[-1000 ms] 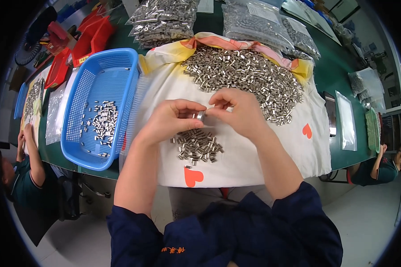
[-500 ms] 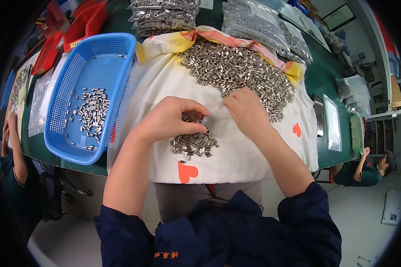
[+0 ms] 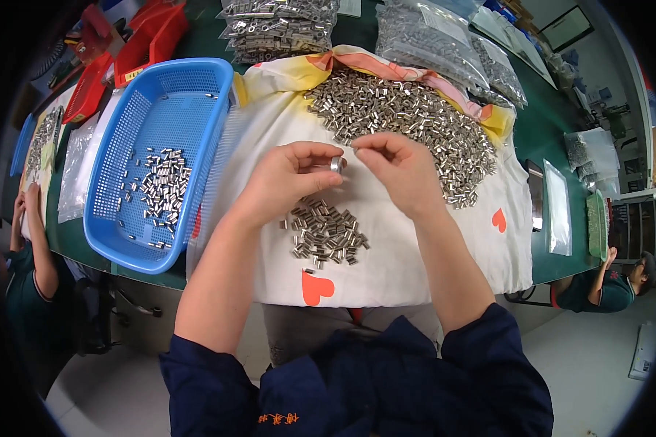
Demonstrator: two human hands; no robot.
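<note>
A single head-worn fisheye view looks steeply down from above the person's chest, close over the green desk (image 3: 554,138). It faces toward twelve o'clock, forearms enter from six o'clock, and the dark rim bends straight edges.

Clear bags of metal parts (image 3: 280,25) (image 3: 434,40) lie along the far edge; a flat clear bag (image 3: 558,218) lies right.

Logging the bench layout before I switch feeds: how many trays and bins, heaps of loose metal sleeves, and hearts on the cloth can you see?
Blue mesh tray: 1
Red bins: 2
Heaps of loose metal sleeves: 3, the big heap, the small heap, the heap in the tray
Red hearts on the cloth: 2
Total: 8
</note>
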